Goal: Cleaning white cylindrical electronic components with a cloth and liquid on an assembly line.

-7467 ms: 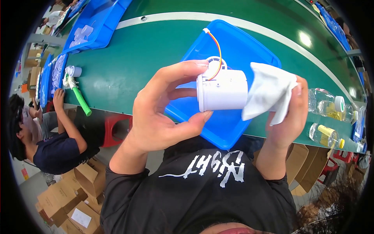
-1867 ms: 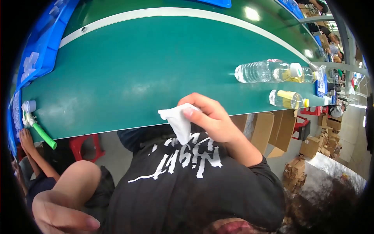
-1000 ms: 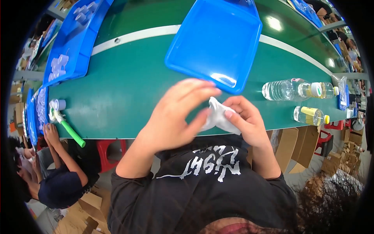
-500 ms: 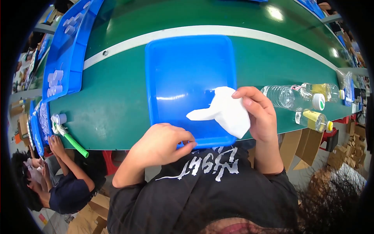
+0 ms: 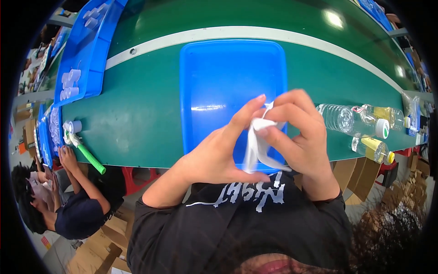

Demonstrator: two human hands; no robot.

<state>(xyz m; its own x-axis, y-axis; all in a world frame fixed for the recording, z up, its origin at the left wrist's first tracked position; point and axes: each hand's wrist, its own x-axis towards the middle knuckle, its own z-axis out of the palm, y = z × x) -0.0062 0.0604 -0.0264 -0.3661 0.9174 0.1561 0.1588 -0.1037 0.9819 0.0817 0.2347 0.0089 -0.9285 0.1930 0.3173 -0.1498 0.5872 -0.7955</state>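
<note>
A soft white cloth [image 5: 255,145], thin and crumpled, hangs over the near right part of a blue tray [image 5: 186,109]. My right hand [image 5: 301,137] pinches its upper part between thumb and fingers. Around its left side curves my left hand [image 5: 223,150], index finger raised and thumb low, with a wide gap between them. Whether the left fingertips touch the cloth is hard to make out. The cloth's lower edge is blurred.
Right of the tray lie clear plastic bottles: one with a white cap [image 5: 351,119] and two with yellow labels [image 5: 372,148]. At left are a blue bin [image 5: 86,55] of small white cups, a green-handled tool [image 5: 91,158] and a co-worker [image 5: 82,205].
My left hand has risen and moved right, opening around the cloth. My right hand has turned inward, and the cloth now hangs bunched rather than spread out.
</note>
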